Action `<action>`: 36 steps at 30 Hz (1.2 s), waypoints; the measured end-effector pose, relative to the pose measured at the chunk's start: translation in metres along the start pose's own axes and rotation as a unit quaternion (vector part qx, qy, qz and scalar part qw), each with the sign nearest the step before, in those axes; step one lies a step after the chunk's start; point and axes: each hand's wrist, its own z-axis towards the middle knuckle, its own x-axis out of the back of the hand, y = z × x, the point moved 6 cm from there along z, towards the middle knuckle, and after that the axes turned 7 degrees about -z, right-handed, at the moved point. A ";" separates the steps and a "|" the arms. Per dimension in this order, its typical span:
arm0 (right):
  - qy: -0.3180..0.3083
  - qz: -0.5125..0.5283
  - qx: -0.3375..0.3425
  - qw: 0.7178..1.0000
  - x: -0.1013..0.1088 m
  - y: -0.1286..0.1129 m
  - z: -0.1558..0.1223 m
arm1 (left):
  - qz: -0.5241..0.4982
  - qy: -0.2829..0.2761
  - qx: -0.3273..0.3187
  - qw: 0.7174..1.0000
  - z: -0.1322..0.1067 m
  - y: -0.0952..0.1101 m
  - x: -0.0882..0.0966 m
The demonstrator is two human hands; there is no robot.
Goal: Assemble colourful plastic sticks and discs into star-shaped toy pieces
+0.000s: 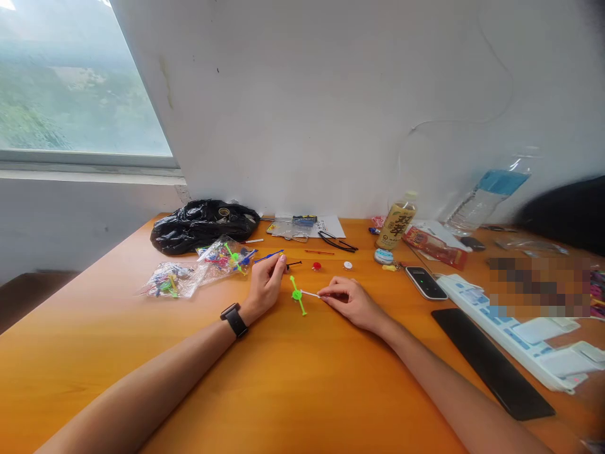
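A bright green propeller-like piece (pixel 298 295) with a round hub is between my hands, just above or on the table. My right hand (pixel 352 302) pinches the white stick (pixel 311 294), whose other end meets the green hub. Left of it, my left hand (pixel 265 287) is closed, fingers curled under the thumb; what they hold, if anything, is hidden. A small black rod (pixel 295 263) shows just past the left thumb; I cannot tell whether it is gripped or lies behind. A blue rod (pixel 270 256) lies behind the left hand.
A red cap-like piece (pixel 316 267), a white one (pixel 348 265) and a red stick (pixel 319 253) lie beyond. Bags of parts (pixel 172 280) and a black plastic bag (pixel 201 227) are left. Rightward are a drink bottle (pixel 396 222), a phone-like device (pixel 426 283) and a power strip (pixel 501 328).
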 end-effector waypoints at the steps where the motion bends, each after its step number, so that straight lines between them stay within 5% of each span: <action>1: 0.002 -0.005 0.000 1.000 0.000 -0.001 0.000 | 0.008 -0.006 -0.007 1.000 -0.001 0.002 0.000; 11: 0.071 -0.072 -0.004 0.995 0.015 0.001 0.003 | 0.147 -0.242 -0.159 0.946 -0.018 0.025 -0.030; 23: 0.276 -0.087 -0.138 0.947 0.057 0.053 -0.002 | 0.267 -0.101 -0.116 0.951 -0.006 -0.004 -0.019; 28: 0.245 -0.119 -0.168 0.948 0.057 0.069 0.000 | 0.232 -0.102 -0.155 0.955 -0.007 0.002 -0.021; 36: 0.145 -0.059 -0.085 0.984 0.037 0.050 0.009 | 0.152 -0.227 -0.191 0.943 -0.019 0.011 -0.035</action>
